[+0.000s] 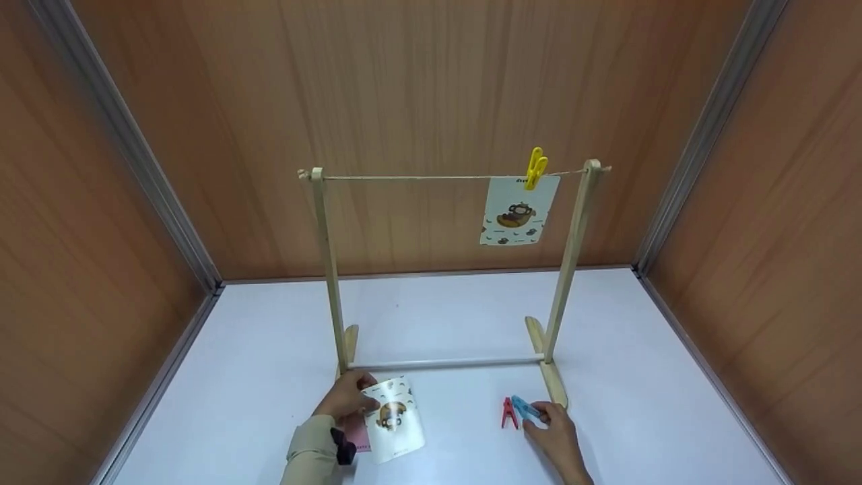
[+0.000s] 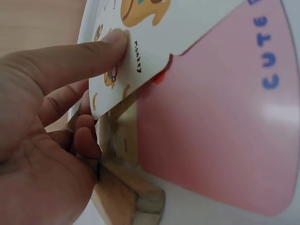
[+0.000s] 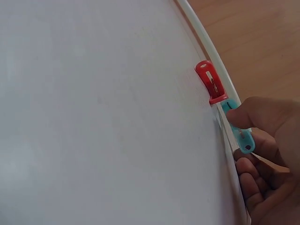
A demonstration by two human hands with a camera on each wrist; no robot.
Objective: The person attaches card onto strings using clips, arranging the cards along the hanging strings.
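My left hand [image 1: 349, 397] pinches a white card [image 1: 397, 421] with a cartoon monkey on it, thumb on the printed face. In the left wrist view the word "monkey" shows beside the thumb. Under that card lies a pink card [image 2: 220, 126] with blue letters, partly covered. My right hand [image 1: 555, 434] holds a blue clothespin [image 1: 525, 408] between thumb and fingers, low over the white table. Just left of it is a red clothespin [image 1: 509, 413], which the right wrist view shows close to the blue one's end.
A wooden rack [image 1: 571, 263] stands on the white table [image 1: 269, 343], with a string [image 1: 404, 178] between its posts. On the string's right part, a yellow clothespin [image 1: 536, 168] holds another monkey card [image 1: 518, 219]. Wood-grain panels [image 1: 431, 87] enclose the back and sides.
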